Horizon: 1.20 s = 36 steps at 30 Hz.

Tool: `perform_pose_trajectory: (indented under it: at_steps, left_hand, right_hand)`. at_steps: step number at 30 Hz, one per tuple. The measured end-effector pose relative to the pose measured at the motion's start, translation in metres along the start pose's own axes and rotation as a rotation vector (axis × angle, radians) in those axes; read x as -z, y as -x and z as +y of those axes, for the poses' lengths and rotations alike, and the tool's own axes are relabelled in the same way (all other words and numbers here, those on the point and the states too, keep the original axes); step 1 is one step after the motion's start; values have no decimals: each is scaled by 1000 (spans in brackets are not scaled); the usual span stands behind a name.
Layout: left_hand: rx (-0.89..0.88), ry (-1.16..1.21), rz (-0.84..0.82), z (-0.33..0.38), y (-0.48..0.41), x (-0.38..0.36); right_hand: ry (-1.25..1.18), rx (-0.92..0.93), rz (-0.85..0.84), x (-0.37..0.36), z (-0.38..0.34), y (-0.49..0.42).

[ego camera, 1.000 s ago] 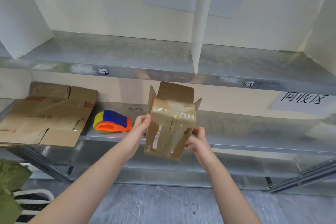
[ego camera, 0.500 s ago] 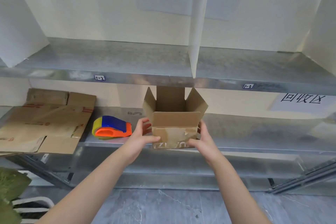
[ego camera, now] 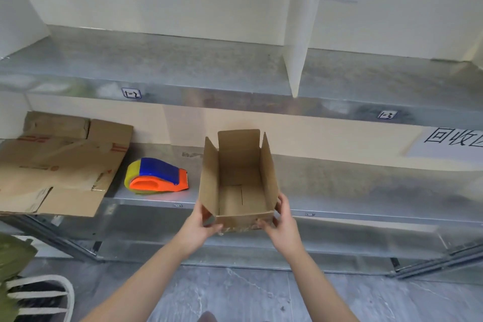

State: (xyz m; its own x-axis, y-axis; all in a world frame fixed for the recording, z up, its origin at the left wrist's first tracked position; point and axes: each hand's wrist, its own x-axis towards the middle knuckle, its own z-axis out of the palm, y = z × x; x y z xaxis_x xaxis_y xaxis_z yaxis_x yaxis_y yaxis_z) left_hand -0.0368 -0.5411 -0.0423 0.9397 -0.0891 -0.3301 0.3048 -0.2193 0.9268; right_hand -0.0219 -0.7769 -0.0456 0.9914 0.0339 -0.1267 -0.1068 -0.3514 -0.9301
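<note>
Left hand (ego camera: 201, 226), right hand (ego camera: 282, 225): apparently curled

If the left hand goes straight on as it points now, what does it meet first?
The left hand grips the cardboard box at its near left corner, so that comes first. The tape dispenser probably lies left of that line.

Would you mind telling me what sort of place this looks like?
Likely a packing or storeroom area: numbered metal shelving, flattened cardboard beside a tape dispenser, and an open cardboard box held by the left hand and right hand.
</note>
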Motion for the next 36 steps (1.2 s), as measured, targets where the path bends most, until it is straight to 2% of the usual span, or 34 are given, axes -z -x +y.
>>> perform_pose_trajectory:
  at_steps: [2, 5, 9, 12, 15, 24, 30, 36]
  left_hand:
    - [2, -50, -3, -6, -6, 2]
    - [-21, -135, -29, -8, -17, 10]
    - [-64, -593, -10, 0, -20, 30]
    - [-236, -1050, 67, 6, -19, 47]
    - [-303, -1267, 67, 14, -20, 59]
    - [-430, -1313, 12, 53, -32, 34]
    - [-475, -1316, -47, 74, -40, -29]
    - [-517, -1311, -54, 101, -38, -146]
  right_hand:
    - [-24, -14, 1, -9, 13, -4]
    - [-113, -168, -4, -20, 16, -11]
    - [-100, -219, 24, -28, 13, -21]
    - [-113, -214, 58, -29, 13, -22]
    - [-145, -227, 63, -26, 10, -14]
    - [-194, -252, 134, 23, 17, 12]
    - [-213, -236, 240, 124, 33, 35]
    - [-205, -232, 288, 250, 57, 71]
